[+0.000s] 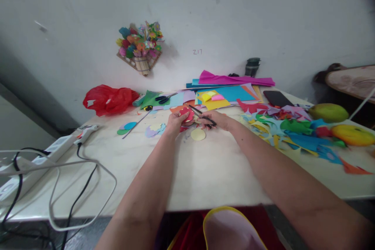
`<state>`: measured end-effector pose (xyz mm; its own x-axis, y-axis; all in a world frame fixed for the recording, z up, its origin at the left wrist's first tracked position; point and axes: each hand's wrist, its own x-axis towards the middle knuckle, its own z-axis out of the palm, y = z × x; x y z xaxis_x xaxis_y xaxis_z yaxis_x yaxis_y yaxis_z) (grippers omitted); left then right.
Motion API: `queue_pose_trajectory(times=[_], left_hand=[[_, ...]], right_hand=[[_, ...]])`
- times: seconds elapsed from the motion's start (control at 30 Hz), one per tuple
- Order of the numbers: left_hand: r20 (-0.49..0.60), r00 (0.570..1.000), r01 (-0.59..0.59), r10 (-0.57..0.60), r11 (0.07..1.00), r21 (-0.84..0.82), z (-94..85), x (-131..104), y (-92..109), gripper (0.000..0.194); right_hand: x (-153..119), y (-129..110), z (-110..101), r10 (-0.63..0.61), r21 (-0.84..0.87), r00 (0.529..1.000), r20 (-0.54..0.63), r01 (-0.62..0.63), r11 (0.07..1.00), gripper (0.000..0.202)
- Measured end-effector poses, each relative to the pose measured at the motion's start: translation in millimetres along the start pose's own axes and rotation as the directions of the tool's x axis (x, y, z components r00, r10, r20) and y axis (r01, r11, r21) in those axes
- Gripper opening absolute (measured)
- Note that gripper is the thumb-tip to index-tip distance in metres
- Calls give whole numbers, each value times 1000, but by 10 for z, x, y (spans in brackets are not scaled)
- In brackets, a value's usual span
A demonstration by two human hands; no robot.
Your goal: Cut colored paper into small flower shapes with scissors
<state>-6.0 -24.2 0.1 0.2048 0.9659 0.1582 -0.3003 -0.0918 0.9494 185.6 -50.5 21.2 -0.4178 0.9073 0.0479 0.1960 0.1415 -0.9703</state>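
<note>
Between the thumb and fingers of my left hand [175, 122] is a piece of red paper [187, 115] with a cut, curved edge. My right hand [218, 120] is closed round the black handles of a pair of scissors [207, 118]. The blades point to the left and lie beside the red paper; whether they touch it I cannot tell. Just below the hands a pale yellow paper circle [198, 134] lies on the table. To the left are purple, blue and yellow scalloped paper shapes [155, 129], and blue and green paper circles [130, 125].
Coloured paper sheets [231, 93] and a second pair of scissors [165, 98] lie at the back. Paper scraps [293, 127], a dark phone-like slab [278, 99] and mangoes [353, 135] are at right. A red plastic bag [108, 99], power strip [49, 152] and loose cables occupy the left.
</note>
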Motion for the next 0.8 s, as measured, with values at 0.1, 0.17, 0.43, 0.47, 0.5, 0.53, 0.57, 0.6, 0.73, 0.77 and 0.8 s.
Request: queue_pose_trajectory(times=[0.1, 0.17, 0.43, 0.47, 0.5, 0.53, 0.57, 0.6, 0.73, 0.77, 0.8], left_hand=[[-4, 1000, 1, -1, 1000, 0, 0, -2, -1, 34], [-2, 1000, -4, 4, 1000, 1, -2, -2, -2, 34], [3, 1000, -5, 5, 1000, 2, -8, 2, -3, 37], [3, 1000, -5, 5, 1000, 3, -8, 2, -3, 38], [4, 1000, -6, 6, 1000, 3, -7, 3, -1, 38], [7, 1000, -7, 7, 1000, 1, -6, 4, 0, 40], [10, 1000, -11, 11, 1000, -4, -4, 4, 1, 41], [13, 1000, -17, 17, 1000, -12, -2, 5, 3, 43], [17, 998, -64, 65, 997, -51, 8, 1, 9, 49], [15, 997, -74, 75, 996, -54, 9, 0, 10, 50], [14, 997, -81, 81, 995, -54, 9, -1, 11, 50]], right_hand=[[4, 7, -1, -3, -8, 1000, 5, 3, 1000, 25], [7, 13, -4, -6, -14, 1000, 5, 6, 1000, 26], [-23, -41, 21, 16, -1, 1000, -19, -16, 1000, 27], [-29, -53, 26, 27, -1, 999, -26, -27, 1000, 27], [-34, -63, 29, 39, -4, 999, -34, -39, 999, 26], [-36, -71, 31, 51, -9, 998, -41, -52, 999, 26], [-36, -75, 32, 63, -14, 997, -45, -63, 998, 26], [-34, -77, 31, 70, -17, 996, -47, -71, 997, 25], [-24, -78, 27, 83, -22, 996, -40, -84, 996, 23], [-25, -81, 27, 83, -24, 996, -39, -84, 996, 23], [-26, -83, 27, 83, -27, 996, -39, -84, 996, 22]])
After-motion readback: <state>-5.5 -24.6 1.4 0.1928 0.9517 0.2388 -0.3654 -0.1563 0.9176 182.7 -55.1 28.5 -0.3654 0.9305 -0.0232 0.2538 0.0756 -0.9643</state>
